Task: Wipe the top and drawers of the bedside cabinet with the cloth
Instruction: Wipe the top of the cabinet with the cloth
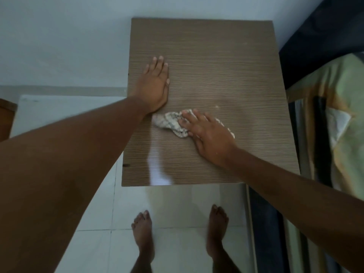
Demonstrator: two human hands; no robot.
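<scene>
Where the cloth lies, right hand presses.

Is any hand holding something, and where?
Neither grips anything. The right hand presses straight fingers on the cloth, over its right half; the left hand lies flat on the cabinet top.

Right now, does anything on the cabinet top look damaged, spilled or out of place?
Nothing is spilled or askew. Two marks stand out on the cabinet top: a pale speck just beyond the cloth, and a dark spot at its left edge. I cannot tell whether either is damage.
</scene>
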